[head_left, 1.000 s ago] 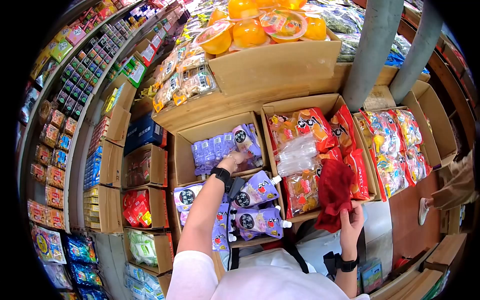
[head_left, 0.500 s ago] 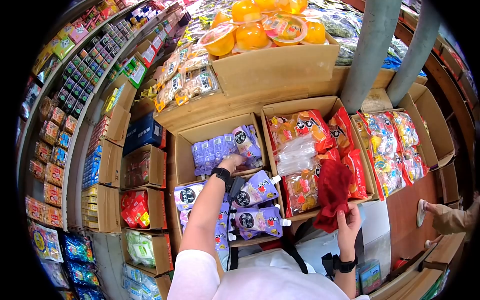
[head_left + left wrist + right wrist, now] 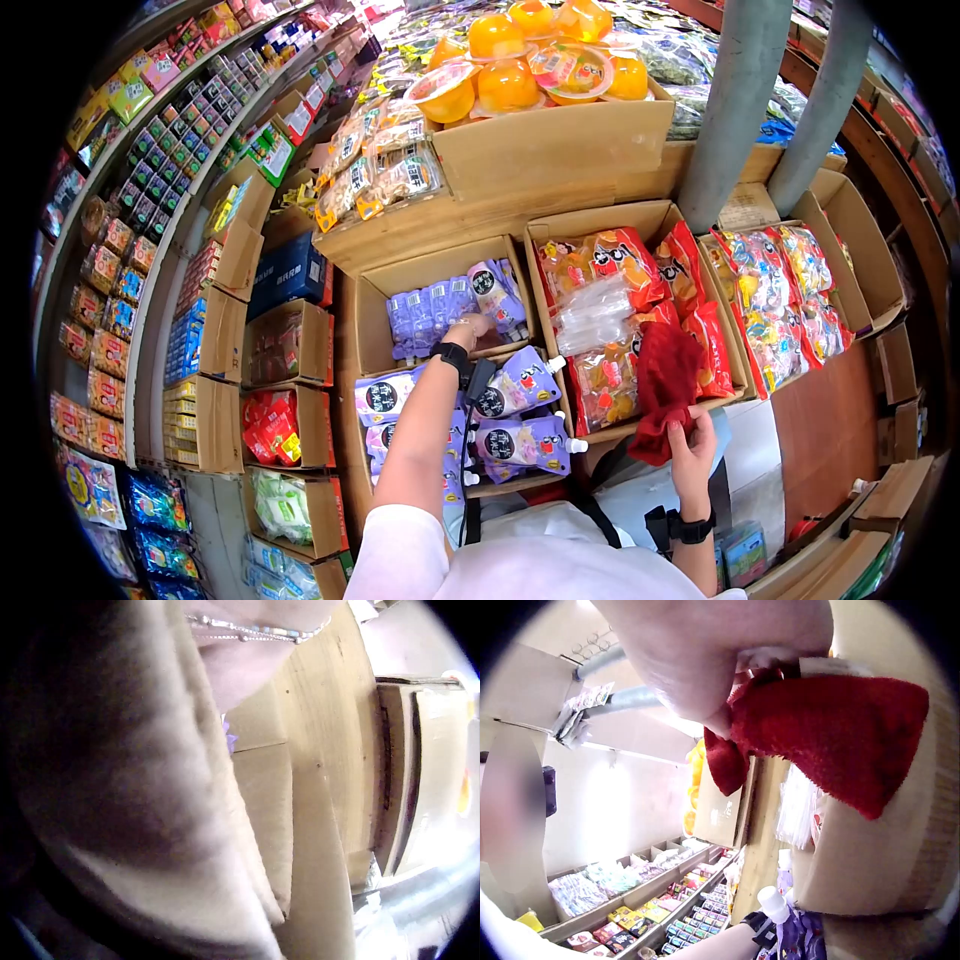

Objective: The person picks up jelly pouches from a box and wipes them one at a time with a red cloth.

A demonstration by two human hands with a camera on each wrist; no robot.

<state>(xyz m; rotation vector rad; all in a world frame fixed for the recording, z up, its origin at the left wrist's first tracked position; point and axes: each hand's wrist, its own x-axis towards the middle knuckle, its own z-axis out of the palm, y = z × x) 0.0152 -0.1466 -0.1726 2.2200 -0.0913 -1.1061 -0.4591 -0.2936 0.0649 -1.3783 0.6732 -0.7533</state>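
My left hand point(image 3: 474, 325) reaches into a cardboard box point(image 3: 378, 283) of purple spouted pouches point(image 3: 432, 308), right at the pouch point(image 3: 495, 290) leaning in the box's right part. Its fingers are mostly hidden, so I cannot tell whether they grip a pouch. In the left wrist view, a beaded bracelet point(image 3: 274, 632) shows beside the box wall. My right hand point(image 3: 692, 450) pinches a red cloth point(image 3: 668, 375), which hangs over the front of a box of red snack bags point(image 3: 622, 258). The right wrist view shows the cloth bunched under the fingers.
More purple pouches point(image 3: 520, 442) lie in a nearer box, under my left forearm. Orange jelly cups point(image 3: 508, 84) fill a raised box point(image 3: 560, 143) behind. Two grey poles point(image 3: 735, 120) stand at the right, beyond bags of colourful sweets point(image 3: 780, 270). Stocked shelves point(image 3: 150, 180) line the left.
The head view has shifted slightly. My left hand stays in the pouch box and my right hand keeps its hold on the red cloth. A passer-by's legs have left the right edge.
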